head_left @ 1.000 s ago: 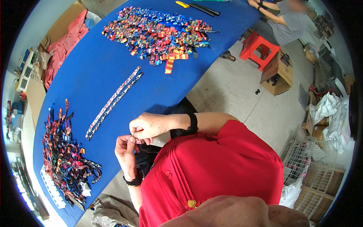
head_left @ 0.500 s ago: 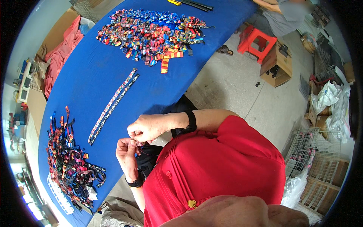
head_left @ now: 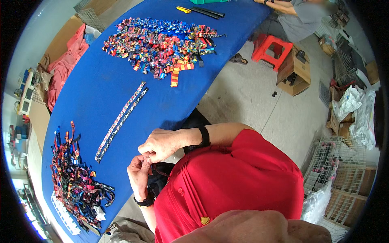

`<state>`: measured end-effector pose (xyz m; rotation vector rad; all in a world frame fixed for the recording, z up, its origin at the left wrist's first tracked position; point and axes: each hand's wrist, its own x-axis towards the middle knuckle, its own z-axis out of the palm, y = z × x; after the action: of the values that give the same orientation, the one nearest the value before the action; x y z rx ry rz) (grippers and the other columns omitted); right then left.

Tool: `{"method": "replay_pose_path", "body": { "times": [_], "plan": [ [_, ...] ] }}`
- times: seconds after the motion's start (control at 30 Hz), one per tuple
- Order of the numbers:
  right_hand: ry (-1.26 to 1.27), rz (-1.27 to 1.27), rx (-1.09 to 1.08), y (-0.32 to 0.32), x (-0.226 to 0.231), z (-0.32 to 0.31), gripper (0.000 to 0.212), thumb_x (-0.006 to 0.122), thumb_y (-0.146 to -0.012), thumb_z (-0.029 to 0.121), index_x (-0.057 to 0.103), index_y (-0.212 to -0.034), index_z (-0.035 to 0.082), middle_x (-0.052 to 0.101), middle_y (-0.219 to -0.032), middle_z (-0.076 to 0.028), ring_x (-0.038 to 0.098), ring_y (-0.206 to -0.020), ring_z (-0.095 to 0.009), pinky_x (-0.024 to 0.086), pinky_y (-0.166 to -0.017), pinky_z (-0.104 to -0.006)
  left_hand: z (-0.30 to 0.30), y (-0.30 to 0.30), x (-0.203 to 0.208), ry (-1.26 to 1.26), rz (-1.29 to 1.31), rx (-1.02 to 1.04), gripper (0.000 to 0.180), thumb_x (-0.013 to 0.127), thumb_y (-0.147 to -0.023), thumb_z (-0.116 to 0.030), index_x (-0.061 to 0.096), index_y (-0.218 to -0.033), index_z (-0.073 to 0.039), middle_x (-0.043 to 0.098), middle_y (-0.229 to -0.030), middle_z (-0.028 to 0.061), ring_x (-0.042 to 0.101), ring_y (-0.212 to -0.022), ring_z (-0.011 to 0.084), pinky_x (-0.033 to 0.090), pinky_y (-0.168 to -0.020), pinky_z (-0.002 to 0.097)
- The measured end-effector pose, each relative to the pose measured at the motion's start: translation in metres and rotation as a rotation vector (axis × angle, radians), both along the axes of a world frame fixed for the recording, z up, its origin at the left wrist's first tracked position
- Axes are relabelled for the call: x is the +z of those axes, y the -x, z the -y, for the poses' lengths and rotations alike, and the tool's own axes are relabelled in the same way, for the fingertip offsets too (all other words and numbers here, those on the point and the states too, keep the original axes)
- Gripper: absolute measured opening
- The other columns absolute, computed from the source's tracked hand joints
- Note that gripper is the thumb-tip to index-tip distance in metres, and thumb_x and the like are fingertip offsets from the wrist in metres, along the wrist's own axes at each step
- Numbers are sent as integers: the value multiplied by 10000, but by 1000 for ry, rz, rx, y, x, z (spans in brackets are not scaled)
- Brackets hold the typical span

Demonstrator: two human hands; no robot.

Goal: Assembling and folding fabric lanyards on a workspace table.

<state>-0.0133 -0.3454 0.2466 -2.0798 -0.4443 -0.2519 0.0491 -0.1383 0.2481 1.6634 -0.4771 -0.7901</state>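
Observation:
Close to my red shirt, just off the table edge, my left hand (head_left: 138, 177) and my right hand (head_left: 163, 144) meet fingertip to fingertip. Both are closed in a pinch on a narrow reddish patterned strap (head_left: 159, 171); my fingers hide most of it, and part hangs below them. Beyond my hands, two long strips lie side by side on the blue-covered table (head_left: 170, 105): a pink-and-white patterned strap (head_left: 120, 120) and a black-and-white patterned strap (head_left: 122, 126).
A big heap of colourful folded straps (head_left: 162, 46) covers the far table. Tangled straps (head_left: 79, 182) lie at the left beside a white rack (head_left: 65, 214). A yellow cutter (head_left: 183, 9) and black rods (head_left: 207, 12) are far off. A red stool (head_left: 271, 50) and another person (head_left: 300, 20) are at right.
The view has tipped slightly, so the table's things sit lower in the picture. My fingertips have drawn closer together, and the strap piece between them is turned differently.

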Motion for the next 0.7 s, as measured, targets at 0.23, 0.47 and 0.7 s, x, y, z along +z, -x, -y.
{"method": "replay_pose_path", "body": {
  "times": [0.23,0.47,0.7],
  "plan": [
    [177,114,-34,0,0,-1,169,685,-835,197,565,-821,80,621,-624,-99,638,-584,-345,470,-528,-452,-3,1,2,-23,30,-28,180,713,-957,-157,668,-1004,11,687,-797,37,531,-576,62,413,-502,214],
    [54,50,-14,-4,-1,3,141,680,-848,192,598,-874,80,662,-683,-91,665,-630,-336,489,-552,-446,2,5,5,114,-13,103,195,700,-965,-167,655,-976,23,695,-809,71,565,-602,88,451,-529,227],
    [37,25,-3,-3,3,6,144,685,-850,186,585,-856,83,645,-651,-73,656,-593,-310,479,-541,-423,2,3,2,109,-20,92,174,687,-972,-148,655,-968,23,679,-780,64,553,-585,90,454,-532,227]
  ]
}}
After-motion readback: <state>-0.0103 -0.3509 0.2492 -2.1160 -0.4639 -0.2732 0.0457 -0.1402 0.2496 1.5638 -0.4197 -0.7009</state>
